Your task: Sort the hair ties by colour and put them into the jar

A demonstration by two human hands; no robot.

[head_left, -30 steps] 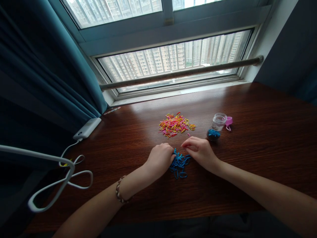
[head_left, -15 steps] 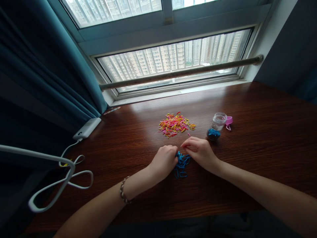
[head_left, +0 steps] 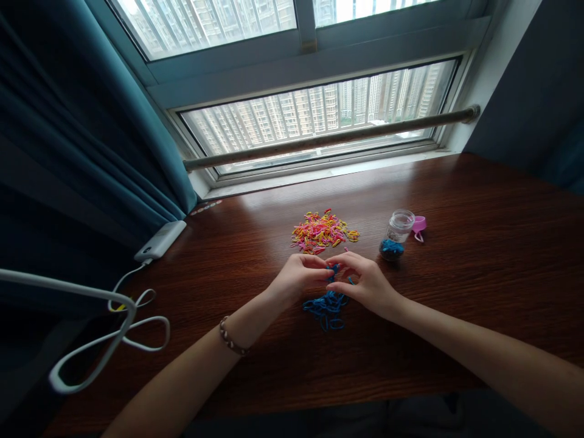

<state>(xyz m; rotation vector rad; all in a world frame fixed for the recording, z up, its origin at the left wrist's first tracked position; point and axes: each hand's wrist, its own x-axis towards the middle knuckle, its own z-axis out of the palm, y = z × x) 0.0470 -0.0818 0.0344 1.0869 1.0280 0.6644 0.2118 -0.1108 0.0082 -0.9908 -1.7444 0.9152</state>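
Note:
My left hand (head_left: 294, 278) is closed in a pinch on a small bunch of blue rubber bands (head_left: 335, 268). Facing it, my right hand (head_left: 368, 281) has its thumb and fingers apart, with the fingertips at the edge of that same bunch. A loose blue band (head_left: 350, 280) shows in the gap of my right hand. Below both hands, a pile of blue rubber bands (head_left: 329, 309) lies on the table. Just beyond them is a larger heap of pink, yellow and red rubber bands (head_left: 323, 232), with one pink band by my right knuckles.
A clear jar (head_left: 401, 226) with blue bands (head_left: 392, 247) at its bottom stands right of the heap, beside a pink lid (head_left: 418, 225). At left are a white power bank (head_left: 161, 240) and a looped white cable (head_left: 86, 382). The window bar (head_left: 328, 140) runs behind the wooden table (head_left: 479, 243).
My left hand has turned from a fist to a pinch, lifting some blue bands. My right thumb and fingers have parted, and both hands are closer together. The blue pile is more spread leftward.

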